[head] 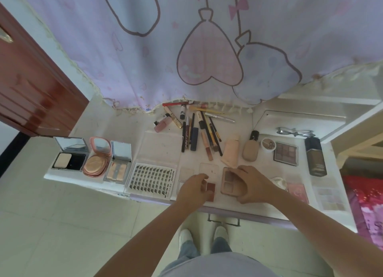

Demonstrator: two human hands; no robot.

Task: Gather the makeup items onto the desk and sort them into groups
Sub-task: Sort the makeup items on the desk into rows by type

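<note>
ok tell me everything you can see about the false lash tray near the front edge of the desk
The false lash tray is a flat, clear plastic rectangle lying face up, slightly tilted, on the desk. Inside, a white card holds neat rows of small dark lash clusters, with black "XOYO" lettering along its right side. It sits between the silver open compact on its left and the left hand on its right. It looks closed and full; neither hand touches it.

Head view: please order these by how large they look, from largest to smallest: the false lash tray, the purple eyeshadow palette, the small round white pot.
1. False lash tray, clearly the largest.
2. Purple eyeshadow palette.
3. Small round white pot, the smallest.
</note>
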